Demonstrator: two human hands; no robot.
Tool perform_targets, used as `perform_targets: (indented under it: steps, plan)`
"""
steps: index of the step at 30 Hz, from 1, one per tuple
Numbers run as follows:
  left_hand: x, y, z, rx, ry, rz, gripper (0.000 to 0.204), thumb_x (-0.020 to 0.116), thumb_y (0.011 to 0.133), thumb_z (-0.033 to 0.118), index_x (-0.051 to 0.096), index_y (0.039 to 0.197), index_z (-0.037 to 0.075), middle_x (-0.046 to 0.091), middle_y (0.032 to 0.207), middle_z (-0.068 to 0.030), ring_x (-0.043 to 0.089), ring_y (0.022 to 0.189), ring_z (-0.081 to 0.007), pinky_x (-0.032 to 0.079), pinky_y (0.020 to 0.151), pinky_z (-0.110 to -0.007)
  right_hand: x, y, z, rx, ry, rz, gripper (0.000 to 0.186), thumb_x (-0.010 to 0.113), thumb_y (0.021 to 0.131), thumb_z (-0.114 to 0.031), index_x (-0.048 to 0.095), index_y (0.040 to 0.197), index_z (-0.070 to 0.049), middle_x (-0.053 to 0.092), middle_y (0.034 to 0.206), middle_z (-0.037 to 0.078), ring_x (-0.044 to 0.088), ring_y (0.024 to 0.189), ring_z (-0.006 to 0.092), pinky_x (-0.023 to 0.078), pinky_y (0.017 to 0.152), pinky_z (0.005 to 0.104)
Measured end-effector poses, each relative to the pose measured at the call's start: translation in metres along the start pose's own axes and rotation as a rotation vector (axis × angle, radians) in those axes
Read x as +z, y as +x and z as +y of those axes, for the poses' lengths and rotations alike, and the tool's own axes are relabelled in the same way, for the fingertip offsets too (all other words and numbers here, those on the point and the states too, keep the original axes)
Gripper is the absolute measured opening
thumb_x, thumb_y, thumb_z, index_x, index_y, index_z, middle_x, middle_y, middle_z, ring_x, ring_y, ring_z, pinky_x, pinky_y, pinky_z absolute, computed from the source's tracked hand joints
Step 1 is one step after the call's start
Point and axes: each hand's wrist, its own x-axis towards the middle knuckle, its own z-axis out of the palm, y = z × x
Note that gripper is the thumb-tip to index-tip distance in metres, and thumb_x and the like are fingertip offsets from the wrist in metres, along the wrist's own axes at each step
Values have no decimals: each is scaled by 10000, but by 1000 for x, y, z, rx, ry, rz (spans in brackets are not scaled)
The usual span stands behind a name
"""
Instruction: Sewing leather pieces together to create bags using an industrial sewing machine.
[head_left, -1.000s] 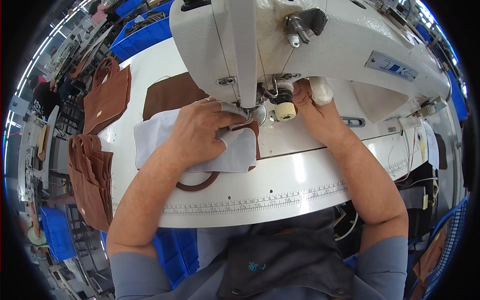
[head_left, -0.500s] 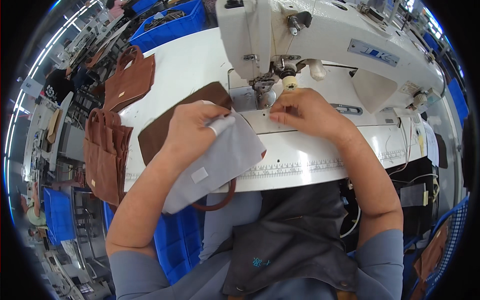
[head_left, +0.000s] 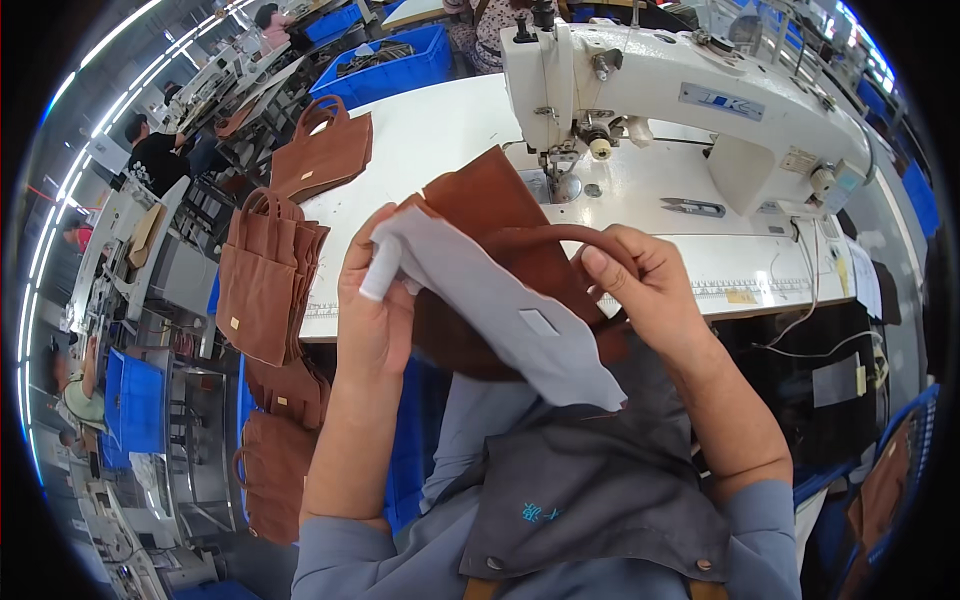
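A brown handbag with pale grey lining on one panel hangs tilted between my hands, in front of the sewing machine. Closed on the left edge of the lined panel is my left hand, with a white wrap around one finger. My right hand pinches the bag's round brown handle near its right end. A small light patch sits on the lining. The bag's lower part is blurred and partly covered by the lining.
The white sewing machine stands behind the bag, with thread snips on its bed. Stacked brown bags lean at the table's left edge; another bag lies behind them. A blue crate is at the back.
The bag has been lifted off the table and turned so its brown outside and handle show. My right hand has left the needle area and taken hold of the handle. The view has shifted.
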Motion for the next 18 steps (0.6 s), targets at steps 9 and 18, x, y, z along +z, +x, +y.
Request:
perform_targets:
  steps: [9, 18]
  plan:
    - [-2, -21, 18, 322, 752, -321, 700, 445, 995, 607, 568, 1318, -2, 470, 1489, -195, 404, 1410, -300, 297, 1162, -427, -27, -6, -73, -136, -502, -37, 196, 749, 911, -173, 718, 925, 19, 544, 649, -20, 465, 662, 42, 409, 595, 237]
    - [14, -23, -17, 266, 705, -167, 428, 851, 797, 56, 575, 1124, 52, 662, 1091, -70, 614, 1023, -134, 498, 953, -305, -35, -6, -89, -126, -516, -72, 190, 768, 888, -155, 712, 872, 26, 590, 685, -29, 509, 679, 37, 411, 604, 222]
